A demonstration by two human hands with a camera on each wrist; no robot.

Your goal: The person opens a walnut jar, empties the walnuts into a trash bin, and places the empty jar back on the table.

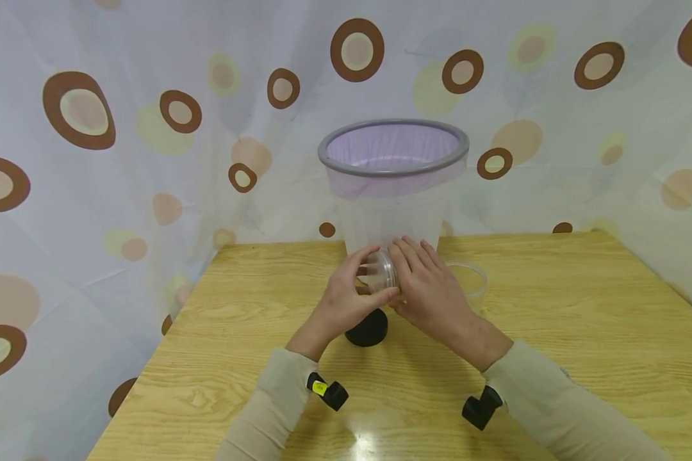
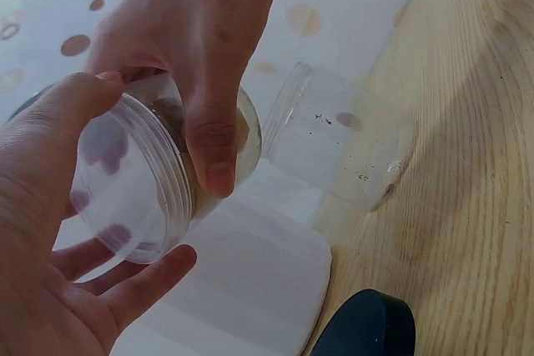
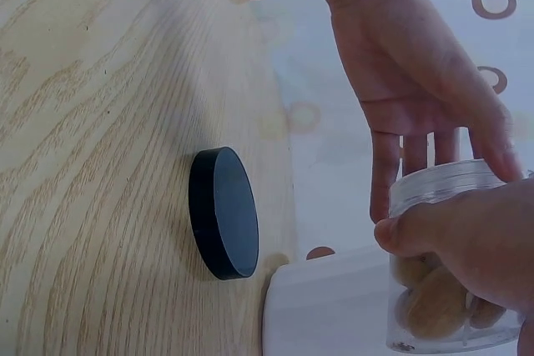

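Both hands hold a clear plastic jar [image 1: 383, 272] on its side above the table, close in front of the bin. My left hand [image 1: 341, 294] curls its thumb and fingers around the threaded end, which faces left. From the right, my right hand [image 1: 432, 291] grips the jar's body, its thumb across the wall in the left wrist view. Brown, rounded, nut-like pieces [image 3: 438, 304] show through the wall in the right wrist view. A round black lid [image 1: 366, 328] lies on the table below the hands. Another clear jar [image 2: 342, 139] stands beyond the right hand, partly hidden by it in the head view.
A tall whitish bin with a grey rim [image 1: 393, 173] and a lilac liner [image 1: 395, 144] stands behind the hands. The wooden table [image 1: 254, 320] meets a patterned curtain [image 1: 207, 173] at the back and left.
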